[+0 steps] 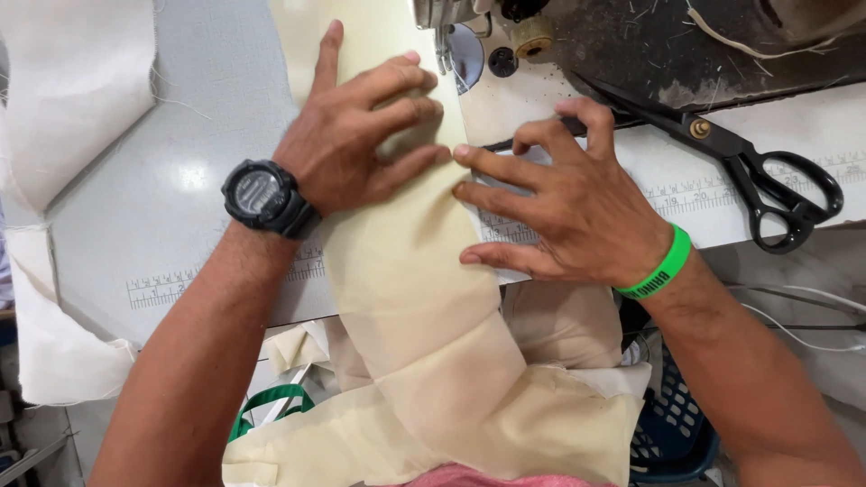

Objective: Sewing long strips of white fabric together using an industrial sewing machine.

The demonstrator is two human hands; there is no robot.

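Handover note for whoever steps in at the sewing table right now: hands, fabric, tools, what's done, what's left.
Left hand: flat, fingers spread, pressing the cream fabric strip onto the table.
Right hand: fingertips pinning the strip's right edge, just before the sewing machine's presser foot.
Fabric: runs from under the foot toward the person and drops over the table edge onto more cream pieces below.
Scissors: black, lying closed on the table to the right, untouched.
Done: strip laid and aligned at the foot. Stitching cannot be made out.
Left: judging by this, likely feeding the strip's length through.
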